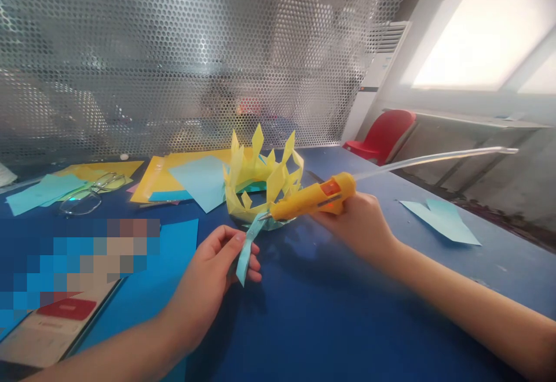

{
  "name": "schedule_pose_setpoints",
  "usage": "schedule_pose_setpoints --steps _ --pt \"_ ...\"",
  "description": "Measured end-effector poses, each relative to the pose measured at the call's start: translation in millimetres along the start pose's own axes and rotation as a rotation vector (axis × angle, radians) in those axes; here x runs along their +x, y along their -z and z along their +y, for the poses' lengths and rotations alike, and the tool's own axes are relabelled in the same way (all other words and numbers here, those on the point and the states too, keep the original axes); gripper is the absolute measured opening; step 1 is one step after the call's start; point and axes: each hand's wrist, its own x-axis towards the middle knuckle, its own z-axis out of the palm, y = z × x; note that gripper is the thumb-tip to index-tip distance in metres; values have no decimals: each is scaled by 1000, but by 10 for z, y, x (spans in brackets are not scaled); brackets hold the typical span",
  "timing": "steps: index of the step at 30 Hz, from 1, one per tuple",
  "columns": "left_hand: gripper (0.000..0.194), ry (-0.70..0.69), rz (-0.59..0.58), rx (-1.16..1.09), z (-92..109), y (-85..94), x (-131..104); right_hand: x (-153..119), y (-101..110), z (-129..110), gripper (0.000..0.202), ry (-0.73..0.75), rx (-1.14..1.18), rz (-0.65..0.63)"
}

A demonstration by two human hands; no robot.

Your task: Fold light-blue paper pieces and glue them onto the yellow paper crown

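Note:
My left hand (217, 266) is closed, pinching a narrow light blue paper strip (244, 263) between thumb and fingers. In my right hand (367, 226) is a yellow hot glue gun (310, 198), fingers wrapped round its handle. A long clear glue stick (438, 159) sticks out of its back end. The metal nozzle (264, 216) is at the upper end of the strip; whether it touches the paper I cannot tell. Just behind stands a yellow paper crown (237, 182) with pointed diamond shapes, partly hidden by the glue gun.
Yellow and light blue paper sheets (202, 182) and glasses (82, 199) lie at the back left. A phone (65, 324), partly pixelated, rests on blue paper (139, 312) at the front left. A cut pale blue sheet (443, 223) lies right. Beyond are a perforated metal screen (174, 52) and red chair (384, 133).

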Motion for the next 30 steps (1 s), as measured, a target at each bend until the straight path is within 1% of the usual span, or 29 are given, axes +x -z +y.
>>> schedule_pose_setpoints --steps 6,10,14,17,22,26,30 --pt "26 7 1 -12 6 -24 6 24 40 3 25 -34 -48 -6" --pt "27 15 2 -13 26 -34 1 14 36 27 25 -19 -38 18" --pt "26 10 1 -5 18 -11 -8 -8 -6 29 24 53 5 92" --pt "25 4 -8 -1 0 -1 1 -24 -25 -16 24 123 40 168" --pt "23 -13 -9 1 -4 -9 22 -55 -18 -101 16 195 75 276" --pt "23 -9 -8 9 -2 0 19 -73 -33 -92 17 215 54 291" --pt "25 -3 -14 12 -13 8 10 -68 -45 -33 24 192 -8 272"
